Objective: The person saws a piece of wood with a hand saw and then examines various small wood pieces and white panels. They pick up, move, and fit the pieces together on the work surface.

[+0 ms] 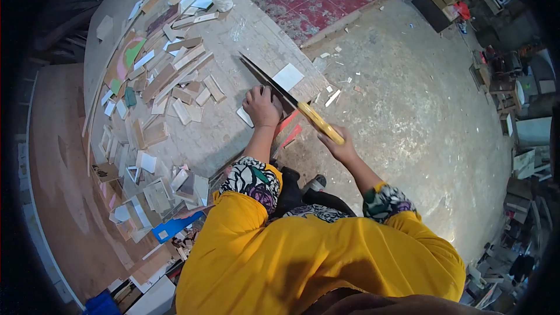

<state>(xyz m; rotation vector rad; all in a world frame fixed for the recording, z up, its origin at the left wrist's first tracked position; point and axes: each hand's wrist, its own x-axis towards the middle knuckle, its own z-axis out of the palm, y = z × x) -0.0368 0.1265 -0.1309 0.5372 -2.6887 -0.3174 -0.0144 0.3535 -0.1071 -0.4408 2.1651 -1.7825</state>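
My right hand (339,143) is wrapped round the yellow handle (321,123) of a handsaw. The saw's dark blade (269,80) points up and left over the worktable, its tip toward the offcuts. My left hand (262,107) rests at the table's edge with fingers curled down, close beside the blade. It presses on a white board (288,76) that shows beyond the blade. A white corner (245,117) also sticks out left of that hand; whether it belongs to the same board is hidden.
Many wood and white offcuts (175,76) lie heaped on the left of the worktable (227,41). A blue piece (175,227) lies near my left side. Red strips (289,134) sit below the table edge. Scraps litter the concrete floor (402,111); cluttered goods (504,76) line the right.
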